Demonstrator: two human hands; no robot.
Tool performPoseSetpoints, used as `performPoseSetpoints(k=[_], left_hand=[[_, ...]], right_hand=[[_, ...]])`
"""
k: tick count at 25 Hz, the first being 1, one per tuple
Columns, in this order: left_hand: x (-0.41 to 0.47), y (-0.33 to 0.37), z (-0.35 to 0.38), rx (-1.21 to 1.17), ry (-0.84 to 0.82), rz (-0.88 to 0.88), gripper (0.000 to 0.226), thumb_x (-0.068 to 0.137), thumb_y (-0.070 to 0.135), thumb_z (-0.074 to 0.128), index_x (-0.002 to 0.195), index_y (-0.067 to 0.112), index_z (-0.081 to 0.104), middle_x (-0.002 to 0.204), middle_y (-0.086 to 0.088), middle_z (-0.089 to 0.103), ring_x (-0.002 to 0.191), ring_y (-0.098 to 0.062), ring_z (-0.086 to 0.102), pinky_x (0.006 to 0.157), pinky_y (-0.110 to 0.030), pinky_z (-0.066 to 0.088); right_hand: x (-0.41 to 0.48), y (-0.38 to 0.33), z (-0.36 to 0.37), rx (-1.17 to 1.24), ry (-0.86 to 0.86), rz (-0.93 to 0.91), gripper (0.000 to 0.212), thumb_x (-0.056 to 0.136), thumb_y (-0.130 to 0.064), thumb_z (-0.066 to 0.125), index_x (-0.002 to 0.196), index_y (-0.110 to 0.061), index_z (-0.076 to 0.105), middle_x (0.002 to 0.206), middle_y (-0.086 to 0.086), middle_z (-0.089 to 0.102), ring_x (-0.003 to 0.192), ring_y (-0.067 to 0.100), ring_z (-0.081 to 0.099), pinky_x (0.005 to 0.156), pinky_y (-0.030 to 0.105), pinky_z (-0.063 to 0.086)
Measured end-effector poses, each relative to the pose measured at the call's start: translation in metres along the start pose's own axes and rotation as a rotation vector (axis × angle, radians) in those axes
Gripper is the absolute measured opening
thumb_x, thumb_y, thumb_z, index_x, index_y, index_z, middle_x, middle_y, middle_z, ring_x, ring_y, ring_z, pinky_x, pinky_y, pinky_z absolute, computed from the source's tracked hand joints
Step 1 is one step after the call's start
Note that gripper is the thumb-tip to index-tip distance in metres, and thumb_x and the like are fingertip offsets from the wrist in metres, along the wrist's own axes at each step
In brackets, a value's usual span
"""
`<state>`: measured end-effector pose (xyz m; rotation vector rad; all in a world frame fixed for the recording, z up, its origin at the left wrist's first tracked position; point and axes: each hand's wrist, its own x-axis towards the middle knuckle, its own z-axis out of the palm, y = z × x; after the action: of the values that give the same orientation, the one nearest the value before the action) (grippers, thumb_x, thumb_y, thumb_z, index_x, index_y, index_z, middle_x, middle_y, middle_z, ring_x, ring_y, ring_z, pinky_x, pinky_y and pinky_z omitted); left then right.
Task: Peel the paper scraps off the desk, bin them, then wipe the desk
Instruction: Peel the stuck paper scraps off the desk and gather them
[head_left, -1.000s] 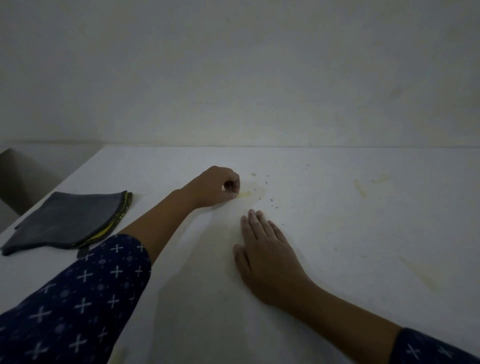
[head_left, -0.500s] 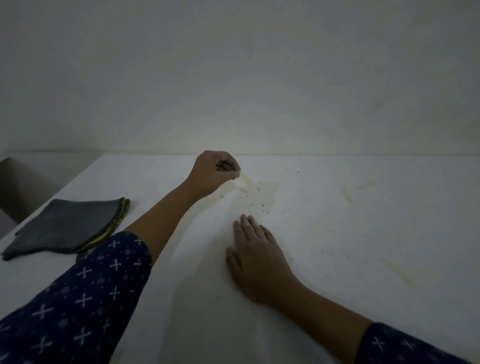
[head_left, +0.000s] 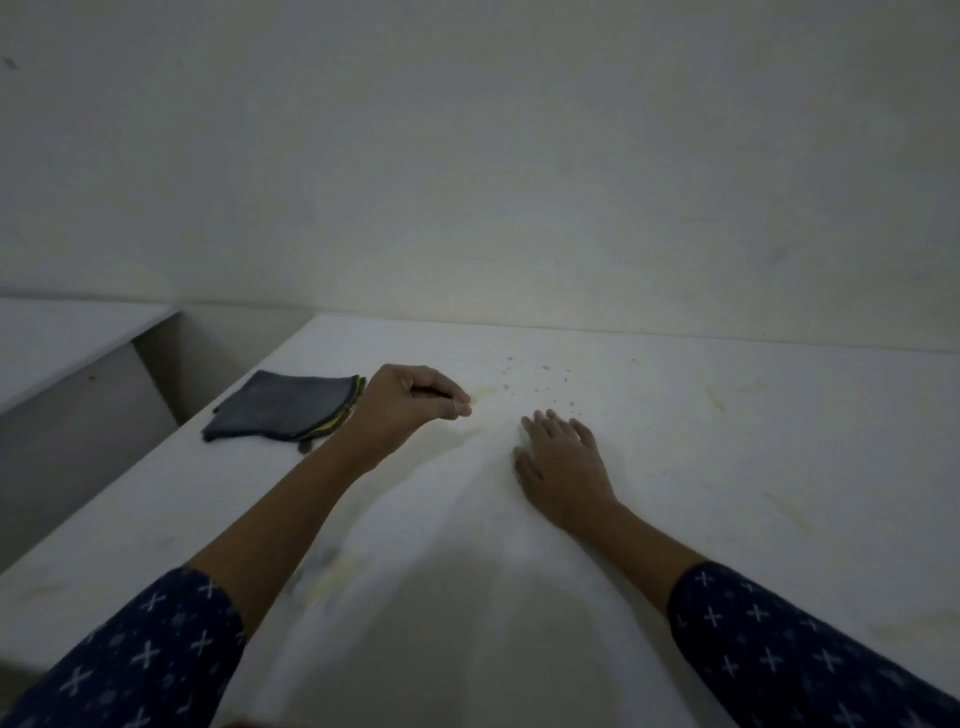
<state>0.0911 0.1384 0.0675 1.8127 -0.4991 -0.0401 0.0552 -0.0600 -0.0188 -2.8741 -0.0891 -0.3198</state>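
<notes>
My left hand hovers just above the white desk with its fingers curled. Its thumb and forefinger pinch a tiny pale paper scrap that is barely visible at the fingertips. Just beyond the fingertips a yellowish glue mark stains the desk. My right hand lies flat on the desk, palm down with fingers spread, a little to the right of the left hand. A folded dark grey cloth with a yellow-green edge lies on the desk behind my left wrist.
More yellowish residue streaks mark the desk on the right, and another streak lies near my left forearm. Small dark specks dot the desk ahead. The desk's left edge drops to a gap. A plain wall stands behind.
My left hand has peeled the scrap up from the stained spot and drawn back slightly, still pinching. The right hand has stayed flat on the desk. The view has swung left.
</notes>
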Motion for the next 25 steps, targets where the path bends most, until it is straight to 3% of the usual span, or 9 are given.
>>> performPoseSetpoints(k=[5, 7, 10, 13, 15, 18, 20, 25], left_hand=[[-0.078, -0.004, -0.029, -0.041, 0.012, -0.036, 0.013, 0.074, 0.001, 0.063, 0.081, -0.007, 0.071, 0.079, -0.016, 0.072, 0.078, -0.019, 0.068, 0.07, -0.02, 0.052], [-0.097, -0.004, -0.041, -0.054, 0.044, -0.052, 0.017, 0.078, 0.007, 0.064, 0.082, -0.007, 0.071, 0.079, -0.017, 0.072, 0.077, -0.021, 0.069, 0.069, -0.02, 0.053], [-0.123, -0.004, -0.053, 0.143, 0.114, -0.089, 0.007, 0.077, 0.01, 0.071, 0.081, 0.006, 0.075, 0.076, -0.006, 0.074, 0.074, -0.014, 0.069, 0.067, -0.015, 0.051], [-0.14, -0.005, -0.061, 0.256, 0.127, -0.135, 0.007, 0.073, 0.01, 0.075, 0.079, 0.013, 0.076, 0.078, 0.0, 0.074, 0.074, -0.006, 0.067, 0.066, -0.01, 0.049], [-0.149, -0.003, -0.065, 0.25, 0.131, -0.152, 0.008, 0.071, 0.009, 0.076, 0.079, 0.013, 0.076, 0.078, -0.001, 0.074, 0.074, -0.007, 0.068, 0.067, -0.011, 0.05], [-0.158, -0.005, -0.069, 0.268, 0.137, -0.16, 0.009, 0.071, 0.009, 0.075, 0.076, 0.016, 0.076, 0.075, -0.001, 0.073, 0.069, -0.006, 0.066, 0.062, -0.012, 0.048], [-0.162, -0.01, -0.07, 0.31, 0.153, -0.181, 0.011, 0.072, 0.009, 0.074, 0.076, 0.019, 0.076, 0.076, -0.001, 0.073, 0.068, -0.006, 0.065, 0.06, -0.011, 0.048], [-0.17, -0.026, -0.062, 0.32, 0.266, -0.249, 0.015, 0.07, 0.001, 0.072, 0.074, 0.016, 0.074, 0.071, -0.011, 0.073, 0.063, -0.017, 0.068, 0.063, -0.02, 0.056]], right_hand=[[-0.015, -0.044, -0.019, 0.327, 0.209, -0.056, 0.029, 0.095, -0.019, 0.044, 0.119, -0.012, 0.06, 0.122, 0.006, 0.063, 0.116, 0.021, 0.054, 0.1, 0.033, 0.036], [-0.024, -0.071, -0.025, 0.504, 0.21, -0.071, 0.023, 0.093, -0.015, 0.048, 0.107, -0.01, 0.066, 0.108, 0.005, 0.068, 0.1, 0.017, 0.06, 0.085, 0.023, 0.043], [-0.037, -0.108, -0.032, 0.801, 0.03, 0.017, 0.025, 0.094, -0.023, 0.05, 0.099, -0.008, 0.069, 0.093, 0.002, 0.07, 0.082, 0.011, 0.061, 0.071, 0.015, 0.045], [-0.043, -0.133, -0.036, 1.079, -0.233, 0.148, 0.045, 0.088, -0.047, 0.056, 0.096, -0.004, 0.07, 0.092, 0.011, 0.071, 0.082, 0.019, 0.067, 0.078, 0.028, 0.056], [-0.044, -0.142, -0.033, 1.098, -0.292, 0.112, 0.042, 0.083, -0.041, 0.066, 0.093, 0.0, 0.071, 0.091, 0.015, 0.071, 0.082, 0.021, 0.069, 0.079, 0.029, 0.058], [-0.048, -0.151, -0.025, 1.222, -0.378, 0.089, 0.016, 0.081, -0.008, 0.07, 0.091, 0.004, 0.07, 0.084, 0.015, 0.069, 0.076, 0.021, 0.066, 0.074, 0.023, 0.058], [-0.049, -0.155, -0.021, 1.281, -0.427, 0.124, 0.007, 0.079, 0.003, 0.068, 0.085, 0.002, 0.07, 0.078, 0.014, 0.067, 0.071, 0.019, 0.064, 0.068, 0.019, 0.057], [-0.054, -0.165, -0.008, 1.045, -0.345, 0.086, 0.008, 0.074, 0.0, 0.074, 0.082, 0.002, 0.073, 0.068, 0.011, 0.067, 0.061, 0.017, 0.061, 0.063, 0.023, 0.055]])
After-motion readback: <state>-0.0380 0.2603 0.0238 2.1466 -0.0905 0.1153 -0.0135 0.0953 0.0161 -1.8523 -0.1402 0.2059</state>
